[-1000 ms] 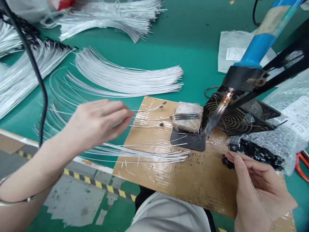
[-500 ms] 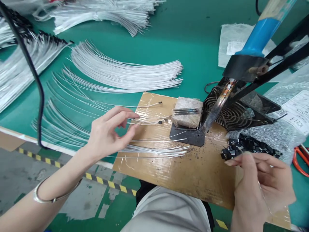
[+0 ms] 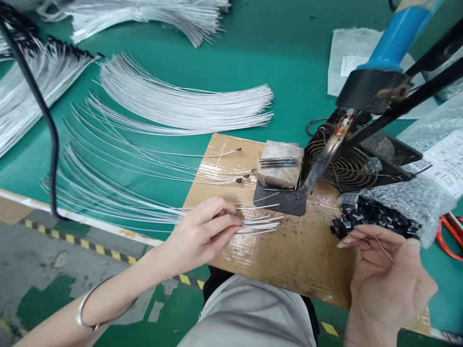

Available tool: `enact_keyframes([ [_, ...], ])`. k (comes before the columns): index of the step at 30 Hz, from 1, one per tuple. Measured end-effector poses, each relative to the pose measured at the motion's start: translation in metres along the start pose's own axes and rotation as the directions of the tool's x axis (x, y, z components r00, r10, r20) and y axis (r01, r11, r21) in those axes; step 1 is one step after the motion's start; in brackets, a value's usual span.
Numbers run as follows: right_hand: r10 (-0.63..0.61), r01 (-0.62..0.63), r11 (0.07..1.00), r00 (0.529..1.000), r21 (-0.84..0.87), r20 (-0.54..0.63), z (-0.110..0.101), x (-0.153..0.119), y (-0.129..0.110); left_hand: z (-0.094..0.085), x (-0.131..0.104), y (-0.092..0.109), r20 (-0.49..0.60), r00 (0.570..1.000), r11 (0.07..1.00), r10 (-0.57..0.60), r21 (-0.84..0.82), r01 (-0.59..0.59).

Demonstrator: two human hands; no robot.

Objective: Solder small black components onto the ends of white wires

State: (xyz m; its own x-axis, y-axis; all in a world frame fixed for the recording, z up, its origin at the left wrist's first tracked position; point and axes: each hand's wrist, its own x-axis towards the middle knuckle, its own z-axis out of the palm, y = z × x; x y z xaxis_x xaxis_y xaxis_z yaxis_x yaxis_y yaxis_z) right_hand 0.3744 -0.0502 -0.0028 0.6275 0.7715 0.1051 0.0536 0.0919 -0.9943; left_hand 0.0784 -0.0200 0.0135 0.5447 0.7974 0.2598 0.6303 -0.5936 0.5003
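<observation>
My left hand [image 3: 208,231] is at the near bundle of white wires [image 3: 262,223] on the brown board, thumb and fingertips pinched together at one of them. Exactly how many wires it grips is hidden. At the right, my right hand [image 3: 390,274] holds a thin solder wire [image 3: 383,249] between thumb and curled fingers. Its fingertips are close to a heap of small black connectors [image 3: 376,217]. Past my left hand lie a few wires with black connector ends [image 3: 238,180]. A soldering iron [image 3: 327,149] leans in its stand, its tip down by a dark plate [image 3: 280,200].
A sponge-like block [image 3: 280,168] carries several thin metal rods. Behind the iron is a black fan [image 3: 343,168]. More white wires [image 3: 188,106] lie on the green table. Red-handled scissors [image 3: 448,236], plastic bags [image 3: 441,178] and a hanging black cable [image 3: 50,120] are around.
My left hand has moved from the connector-ended wires toward me and right, closing at the near wire bundle. My right hand has turned, its thumb drawn back and more of the solder wire showing.
</observation>
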Motion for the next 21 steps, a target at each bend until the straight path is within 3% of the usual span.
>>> enact_keyframes([
  [9,-0.019,0.018,1.0,0.999,-0.024,-0.031,-0.002,0.001,-0.002,-0.007,0.005,0.01,-0.03,0.996,0.994,-0.083,-0.069,0.081],
  [15,-0.046,0.044,0.997,0.998,-0.062,-0.034,-0.01,0.001,-0.002,0.008,0.004,0.013,-0.033,0.989,0.971,-0.143,-0.199,0.133],
  [21,-0.03,0.028,0.996,0.999,-0.084,-0.024,-0.011,0.0,-0.004,0.02,0.0,0.016,-0.115,0.985,0.983,-0.13,-0.148,0.112],
])
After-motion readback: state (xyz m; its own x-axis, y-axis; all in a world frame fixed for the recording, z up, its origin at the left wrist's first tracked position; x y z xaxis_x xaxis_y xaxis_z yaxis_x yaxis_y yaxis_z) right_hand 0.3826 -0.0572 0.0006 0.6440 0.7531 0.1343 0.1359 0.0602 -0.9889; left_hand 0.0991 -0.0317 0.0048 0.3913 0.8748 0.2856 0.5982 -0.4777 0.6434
